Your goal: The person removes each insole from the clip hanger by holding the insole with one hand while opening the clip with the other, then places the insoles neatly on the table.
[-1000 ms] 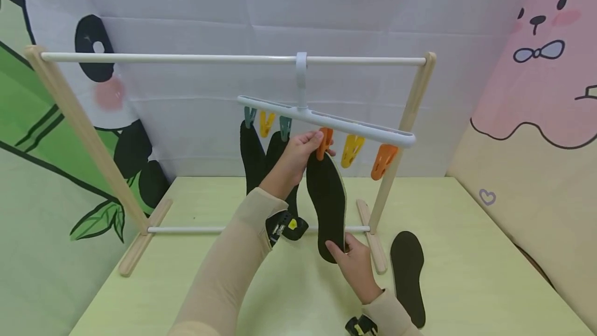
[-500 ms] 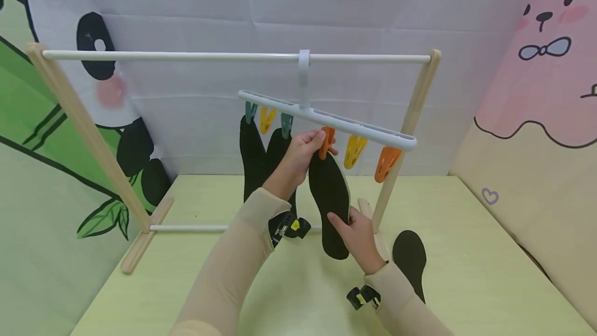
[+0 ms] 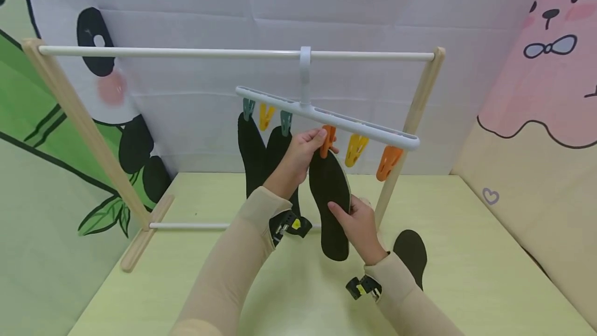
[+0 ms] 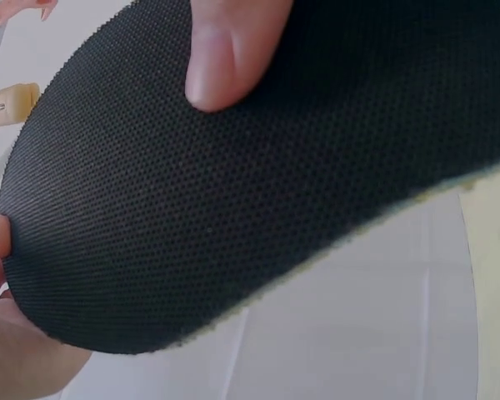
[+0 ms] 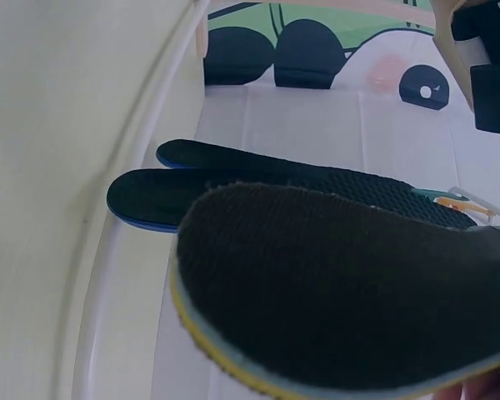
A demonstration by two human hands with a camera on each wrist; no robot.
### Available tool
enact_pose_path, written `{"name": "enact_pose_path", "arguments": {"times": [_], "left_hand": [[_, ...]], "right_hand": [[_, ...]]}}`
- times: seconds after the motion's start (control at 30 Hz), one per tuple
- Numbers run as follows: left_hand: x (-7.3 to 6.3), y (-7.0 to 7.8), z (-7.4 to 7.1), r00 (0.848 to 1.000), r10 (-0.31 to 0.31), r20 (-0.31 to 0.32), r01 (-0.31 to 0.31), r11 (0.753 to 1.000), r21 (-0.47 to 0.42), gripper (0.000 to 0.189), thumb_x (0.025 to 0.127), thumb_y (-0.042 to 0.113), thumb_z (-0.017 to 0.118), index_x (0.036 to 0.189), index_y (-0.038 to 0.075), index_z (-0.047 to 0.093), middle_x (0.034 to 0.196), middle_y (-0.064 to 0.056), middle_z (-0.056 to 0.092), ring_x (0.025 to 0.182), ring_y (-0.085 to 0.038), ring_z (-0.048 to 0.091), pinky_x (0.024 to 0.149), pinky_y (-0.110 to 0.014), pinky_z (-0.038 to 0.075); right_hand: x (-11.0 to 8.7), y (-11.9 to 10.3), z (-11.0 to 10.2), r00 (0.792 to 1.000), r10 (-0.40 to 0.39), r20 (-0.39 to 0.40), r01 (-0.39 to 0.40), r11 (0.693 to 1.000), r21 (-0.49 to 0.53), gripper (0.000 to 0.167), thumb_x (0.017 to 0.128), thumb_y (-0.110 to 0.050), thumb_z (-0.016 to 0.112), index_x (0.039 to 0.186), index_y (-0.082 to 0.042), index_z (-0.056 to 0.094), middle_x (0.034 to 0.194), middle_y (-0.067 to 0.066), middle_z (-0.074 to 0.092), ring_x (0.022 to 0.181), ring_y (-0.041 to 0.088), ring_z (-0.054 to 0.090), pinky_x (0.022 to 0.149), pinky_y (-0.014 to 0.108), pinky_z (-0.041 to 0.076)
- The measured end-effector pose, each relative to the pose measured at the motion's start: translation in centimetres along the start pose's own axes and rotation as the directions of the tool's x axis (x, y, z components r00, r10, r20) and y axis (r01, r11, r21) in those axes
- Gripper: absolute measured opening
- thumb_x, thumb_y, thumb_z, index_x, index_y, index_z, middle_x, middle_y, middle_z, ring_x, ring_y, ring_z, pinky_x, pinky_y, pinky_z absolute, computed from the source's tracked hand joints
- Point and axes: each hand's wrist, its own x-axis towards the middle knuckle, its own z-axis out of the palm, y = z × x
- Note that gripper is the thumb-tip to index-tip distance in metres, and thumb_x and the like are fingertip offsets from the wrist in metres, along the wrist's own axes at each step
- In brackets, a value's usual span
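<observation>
My left hand (image 3: 298, 157) pinches an orange clothespin (image 3: 328, 141) under the middle of a pale blue hanger (image 3: 354, 127). Below that clip hangs a black insole (image 3: 329, 185), its top end at the clip's jaws. Whether the jaws bite on it cannot be seen. My right hand (image 3: 363, 224) holds the insole's right edge around its middle, thumb in front. The left wrist view shows the insole (image 4: 233, 183) close up with that thumb (image 4: 225, 67) on it. In the right wrist view the insole's lower end (image 5: 342, 292) shows a yellow and grey edge.
Two black insoles (image 3: 254, 154) hang from green clips at the left. Yellow clips (image 3: 356, 150) and another orange clip (image 3: 389, 163) hold nothing. The hanger hooks on a white rod (image 3: 186, 54) between wooden posts. Another insole (image 3: 411, 253) lies on the table, right.
My right hand has slid up along the insole from near its lower end to about its middle. The left hand keeps its grip on the orange clip.
</observation>
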Motion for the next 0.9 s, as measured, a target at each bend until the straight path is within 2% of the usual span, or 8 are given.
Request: {"name": "enact_pose_path", "arguments": {"times": [0.3, 0.43, 0.63, 0.9], "left_hand": [[-0.25, 0.13, -0.01, 1.000, -0.002, 0.003, 0.002, 1.000, -0.001, 0.036, 0.104, 0.015, 0.041, 0.125, -0.011, 0.056, 0.082, -0.003, 0.064, 0.113, -0.035, 0.053, 0.106, -0.048, 0.029], [-0.28, 0.17, 0.05, 1.000, 0.001, -0.002, -0.001, 1.000, 0.005, 0.037, 0.104, 0.015, 0.041, 0.124, -0.012, 0.056, 0.089, -0.006, 0.064, 0.105, -0.030, 0.057, 0.105, -0.047, 0.030], [-0.12, 0.21, 0.27, 1.000, 0.000, -0.023, 0.000, 1.000, -0.001, 0.036, 0.104, 0.013, 0.040, 0.122, -0.014, 0.055, 0.098, -0.009, 0.063, 0.086, -0.016, 0.059, 0.102, -0.042, 0.035], [-0.13, 0.34, 0.59, 0.998, -0.028, -0.053, 0.028, 1.000, 0.005, 0.037, 0.104, 0.014, 0.040, 0.126, -0.012, 0.054, 0.111, -0.022, 0.061, 0.095, -0.022, 0.058, 0.103, -0.040, 0.035]], "right_hand": [[-0.26, -0.10, -0.05, 1.000, -0.006, -0.005, 0.006, 1.000, 0.017, 0.016, 0.087, -0.011, 0.071, 0.081, 0.002, 0.065, 0.073, 0.011, 0.064, 0.081, 0.024, 0.059, 0.059, 0.026, 0.048], [-0.33, -0.12, -0.01, 1.000, -0.004, 0.000, 0.004, 1.000, 0.030, 0.016, 0.087, -0.011, 0.070, 0.083, 0.003, 0.065, 0.075, 0.012, 0.065, 0.080, 0.024, 0.060, 0.060, 0.025, 0.049], [-0.36, -0.08, -0.01, 1.000, 0.004, 0.015, -0.005, 0.999, 0.050, 0.016, 0.088, -0.010, 0.069, 0.092, 0.005, 0.066, 0.083, 0.016, 0.068, 0.078, 0.026, 0.065, 0.063, 0.025, 0.052], [-0.39, 0.01, 0.02, 1.000, -0.009, 0.013, 0.008, 0.999, 0.051, 0.014, 0.088, -0.007, 0.069, 0.092, 0.006, 0.066, 0.082, 0.016, 0.068, 0.074, 0.024, 0.065, 0.062, 0.025, 0.052]]}}
